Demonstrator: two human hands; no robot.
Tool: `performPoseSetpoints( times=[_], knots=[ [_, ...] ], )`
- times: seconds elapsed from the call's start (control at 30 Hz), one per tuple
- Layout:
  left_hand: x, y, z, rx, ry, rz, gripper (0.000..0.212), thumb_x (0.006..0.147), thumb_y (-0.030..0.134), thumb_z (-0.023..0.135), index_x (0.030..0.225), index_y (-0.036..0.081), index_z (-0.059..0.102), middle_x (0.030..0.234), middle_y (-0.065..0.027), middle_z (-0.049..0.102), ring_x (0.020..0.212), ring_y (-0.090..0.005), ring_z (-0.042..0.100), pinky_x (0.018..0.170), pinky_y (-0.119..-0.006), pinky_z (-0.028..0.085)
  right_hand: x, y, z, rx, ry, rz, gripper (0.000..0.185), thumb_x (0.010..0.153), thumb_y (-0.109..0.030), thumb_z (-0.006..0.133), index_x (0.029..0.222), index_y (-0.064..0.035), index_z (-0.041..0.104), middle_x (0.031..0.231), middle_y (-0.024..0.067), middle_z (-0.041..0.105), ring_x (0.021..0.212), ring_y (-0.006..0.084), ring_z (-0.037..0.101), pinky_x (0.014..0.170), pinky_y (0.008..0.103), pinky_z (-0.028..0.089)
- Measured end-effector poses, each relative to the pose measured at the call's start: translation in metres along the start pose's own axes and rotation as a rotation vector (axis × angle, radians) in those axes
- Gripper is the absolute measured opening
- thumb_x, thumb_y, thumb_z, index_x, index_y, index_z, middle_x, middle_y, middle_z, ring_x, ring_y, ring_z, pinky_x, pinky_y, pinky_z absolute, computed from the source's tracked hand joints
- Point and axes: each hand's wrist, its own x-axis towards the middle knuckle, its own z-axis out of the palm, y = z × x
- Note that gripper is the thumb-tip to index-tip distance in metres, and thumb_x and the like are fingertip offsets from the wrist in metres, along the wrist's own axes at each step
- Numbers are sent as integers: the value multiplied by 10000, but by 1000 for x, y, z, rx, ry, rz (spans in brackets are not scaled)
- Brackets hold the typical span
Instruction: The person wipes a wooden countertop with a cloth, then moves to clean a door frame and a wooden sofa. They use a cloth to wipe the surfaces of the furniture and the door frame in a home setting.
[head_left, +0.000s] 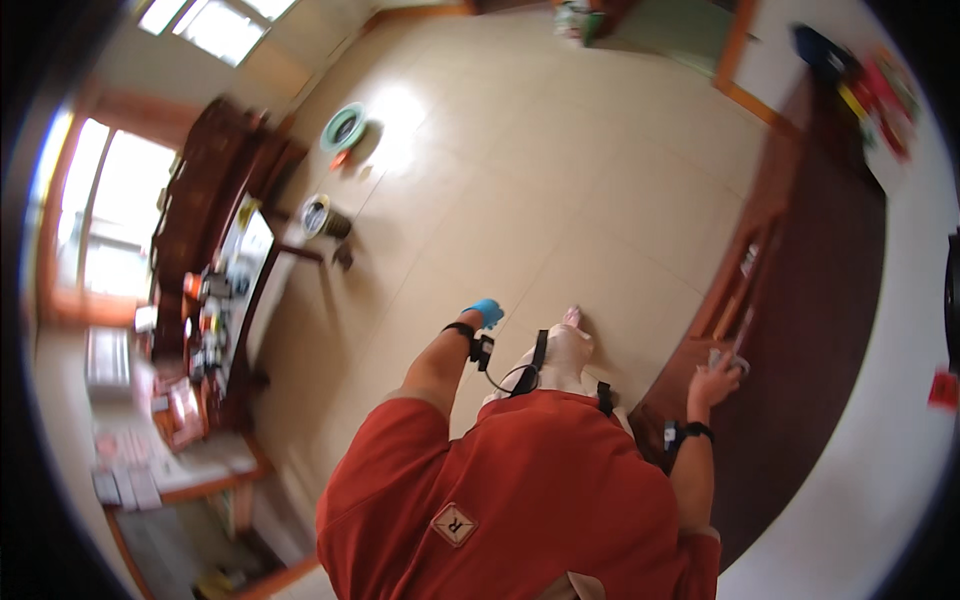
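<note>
My left hand (486, 311), in a blue glove, hangs over the tiled floor in front of my left leg. It touches nothing that I can see, and its fingers are too blurred to make out. My bare right hand (714, 384) is at the front edge of a long dark wooden cabinet (810, 322) on my right. A crumpled pale thing, probably a cloth (739, 364), shows at its fingers, partly hidden by them. Just beyond this hand, the cabinet's reddish front has an opening (739, 289) with a small pale item inside.
Ahead on the left stand a green basin (343, 127) and a bucket (326, 217) on the tiled floor (510, 180). A dark wooden table (247, 300) with bottles and other items lines the left side. Colourful packages (885, 105) lie at the cabinet's far end.
</note>
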Motion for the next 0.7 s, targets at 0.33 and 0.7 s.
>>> performPoseSetpoints(
  times=[0.33,0.7],
  knots=[
    [38,-42,-41,-251,91,-145,342,922,263,447,1041,5,637,965,-132,706,781,-265,692,684,-393,551,98,-34,-19,-171,-183,254,578,890,-285,595,1422,-173,399,1395,224,365,1176,439,459,955,507,447],
    [109,-116,-103,-556,287,84,100,892,103,468,839,103,552,699,-48,561,603,-213,584,534,-356,481,205,-128,59,835,-751,227,302,862,-270,666,1089,-70,670,816,63,643,682,189,626,600,311,510]
  ],
)
